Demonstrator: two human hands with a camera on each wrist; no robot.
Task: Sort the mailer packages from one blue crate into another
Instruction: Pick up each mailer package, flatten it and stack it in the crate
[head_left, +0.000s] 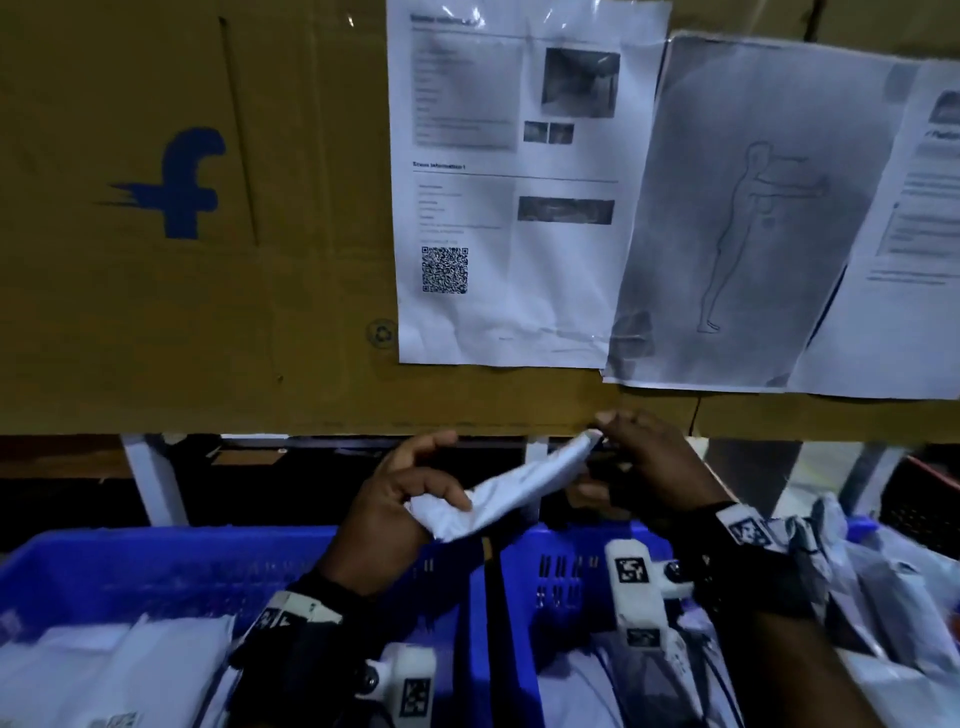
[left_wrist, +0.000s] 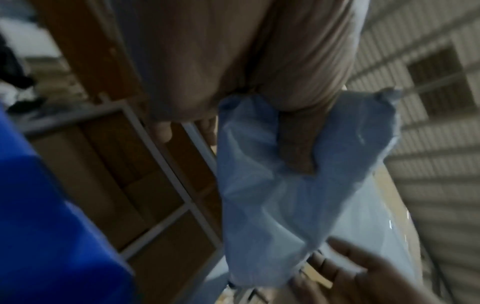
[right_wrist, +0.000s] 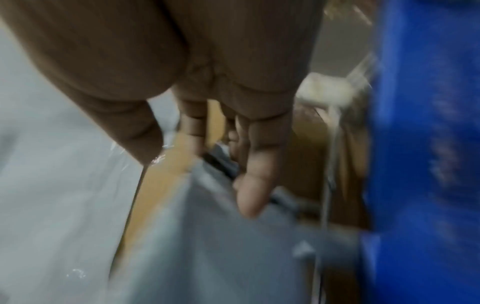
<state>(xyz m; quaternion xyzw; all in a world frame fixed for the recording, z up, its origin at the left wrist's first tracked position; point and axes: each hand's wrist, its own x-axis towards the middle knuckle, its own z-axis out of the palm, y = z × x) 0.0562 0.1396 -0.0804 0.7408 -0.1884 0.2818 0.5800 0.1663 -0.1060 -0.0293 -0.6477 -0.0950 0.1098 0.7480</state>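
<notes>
Both hands hold one white mailer (head_left: 511, 486) mid-frame above two blue crates (head_left: 171, 566): left hand (head_left: 395, 512) grips lower end, right hand (head_left: 644, 462) pinches upper corner.

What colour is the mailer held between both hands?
White mailer, no visible print; clearest in the head view.

A parcel sorting warehouse: blue crates (head_left: 156, 566) of mailer packages (head_left: 130, 670), a cardboard wall (head_left: 182, 312) with taped instruction sheets (head_left: 509, 208), corrugated metal siding (left_wrist: 428, 185).
</notes>
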